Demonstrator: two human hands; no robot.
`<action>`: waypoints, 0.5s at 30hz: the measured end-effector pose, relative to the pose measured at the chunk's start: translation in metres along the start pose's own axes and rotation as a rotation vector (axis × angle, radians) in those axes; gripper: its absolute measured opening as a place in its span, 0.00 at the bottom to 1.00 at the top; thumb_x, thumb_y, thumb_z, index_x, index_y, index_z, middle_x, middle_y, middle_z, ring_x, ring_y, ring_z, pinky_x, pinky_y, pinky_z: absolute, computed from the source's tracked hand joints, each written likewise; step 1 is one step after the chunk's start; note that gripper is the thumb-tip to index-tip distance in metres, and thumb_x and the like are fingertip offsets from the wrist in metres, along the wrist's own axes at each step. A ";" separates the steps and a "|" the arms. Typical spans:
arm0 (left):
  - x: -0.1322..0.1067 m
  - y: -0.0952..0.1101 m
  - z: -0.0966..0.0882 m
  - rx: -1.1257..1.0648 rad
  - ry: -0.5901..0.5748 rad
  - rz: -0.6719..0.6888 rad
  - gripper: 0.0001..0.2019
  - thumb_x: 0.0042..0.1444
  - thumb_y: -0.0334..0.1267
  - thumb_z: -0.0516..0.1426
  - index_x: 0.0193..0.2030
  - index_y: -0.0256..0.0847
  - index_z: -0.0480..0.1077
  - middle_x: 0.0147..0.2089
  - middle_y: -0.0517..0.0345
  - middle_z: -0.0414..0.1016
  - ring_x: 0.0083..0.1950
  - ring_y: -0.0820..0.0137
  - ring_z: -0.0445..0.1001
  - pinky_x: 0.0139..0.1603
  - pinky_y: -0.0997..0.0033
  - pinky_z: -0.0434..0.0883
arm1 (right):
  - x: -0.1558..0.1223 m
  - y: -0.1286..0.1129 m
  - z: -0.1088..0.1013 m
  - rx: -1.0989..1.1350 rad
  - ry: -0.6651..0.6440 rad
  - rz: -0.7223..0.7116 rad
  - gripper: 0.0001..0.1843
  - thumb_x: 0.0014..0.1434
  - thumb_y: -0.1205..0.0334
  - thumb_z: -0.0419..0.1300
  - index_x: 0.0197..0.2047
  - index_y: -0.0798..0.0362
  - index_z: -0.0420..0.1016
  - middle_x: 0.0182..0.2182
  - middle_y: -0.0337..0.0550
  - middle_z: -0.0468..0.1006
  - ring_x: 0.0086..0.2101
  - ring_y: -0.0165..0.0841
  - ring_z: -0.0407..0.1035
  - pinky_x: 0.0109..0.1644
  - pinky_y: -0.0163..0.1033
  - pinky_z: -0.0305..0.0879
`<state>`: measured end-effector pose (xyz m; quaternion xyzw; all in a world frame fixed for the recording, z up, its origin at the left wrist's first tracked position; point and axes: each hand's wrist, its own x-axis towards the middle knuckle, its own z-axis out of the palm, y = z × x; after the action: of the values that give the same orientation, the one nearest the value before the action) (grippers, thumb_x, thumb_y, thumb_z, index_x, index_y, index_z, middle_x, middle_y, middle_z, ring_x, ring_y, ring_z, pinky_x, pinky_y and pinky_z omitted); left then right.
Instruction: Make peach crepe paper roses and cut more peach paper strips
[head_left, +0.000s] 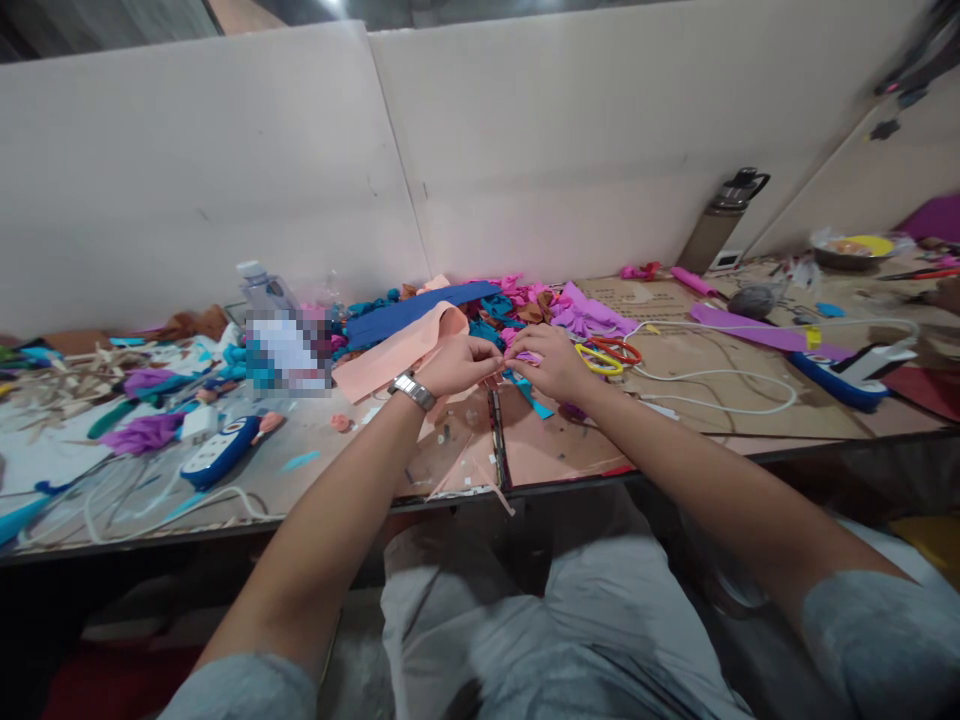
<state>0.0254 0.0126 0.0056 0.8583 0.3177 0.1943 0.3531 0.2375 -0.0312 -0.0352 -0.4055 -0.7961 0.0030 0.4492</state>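
My left hand, with a metal watch on its wrist, meets my right hand above the middle of the table. Both have fingers pinched, tips almost touching; what lies between them is too small to make out. Left of my left hand lies a curled sheet of peach paper. Behind both hands spreads a heap of crumpled pink, teal and brown paper, with a flat blue sheet and a purple piece on it. Yellow and orange handles, apparently of scissors, are right of my right hand.
Blue power strips lie left and right, with white cables trailing. A partly blurred bottle stands at left, a dark flask by the white partition. Flat cardboard covers the right side.
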 end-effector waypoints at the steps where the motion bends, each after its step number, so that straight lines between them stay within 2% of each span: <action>1: 0.000 0.000 0.001 0.016 -0.004 0.008 0.13 0.59 0.45 0.58 0.35 0.38 0.77 0.31 0.55 0.82 0.32 0.69 0.79 0.34 0.72 0.73 | 0.000 0.000 0.001 0.006 -0.005 0.005 0.06 0.61 0.57 0.66 0.34 0.50 0.81 0.41 0.46 0.83 0.45 0.41 0.74 0.52 0.48 0.59; 5: -0.001 0.000 0.004 0.114 0.024 0.067 0.13 0.61 0.44 0.56 0.35 0.38 0.77 0.32 0.55 0.82 0.32 0.70 0.78 0.33 0.73 0.71 | 0.001 0.001 0.003 0.076 -0.034 0.033 0.04 0.60 0.61 0.65 0.33 0.50 0.79 0.40 0.45 0.81 0.45 0.41 0.73 0.53 0.49 0.60; 9: -0.002 0.005 0.006 0.271 0.074 0.151 0.13 0.60 0.41 0.55 0.31 0.38 0.77 0.28 0.56 0.80 0.29 0.71 0.74 0.31 0.74 0.67 | 0.003 0.003 0.003 0.149 -0.079 0.047 0.04 0.59 0.64 0.64 0.31 0.51 0.78 0.40 0.46 0.79 0.45 0.41 0.71 0.53 0.48 0.62; 15: -0.003 0.007 0.007 0.457 0.112 0.259 0.13 0.61 0.39 0.54 0.31 0.38 0.78 0.27 0.56 0.77 0.27 0.71 0.71 0.31 0.72 0.62 | 0.003 0.004 0.002 0.197 -0.151 0.058 0.04 0.58 0.65 0.62 0.31 0.51 0.75 0.41 0.47 0.78 0.47 0.42 0.70 0.55 0.50 0.62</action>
<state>0.0297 0.0038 0.0057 0.9372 0.2598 0.2083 0.1042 0.2379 -0.0260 -0.0353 -0.3807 -0.8116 0.1248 0.4253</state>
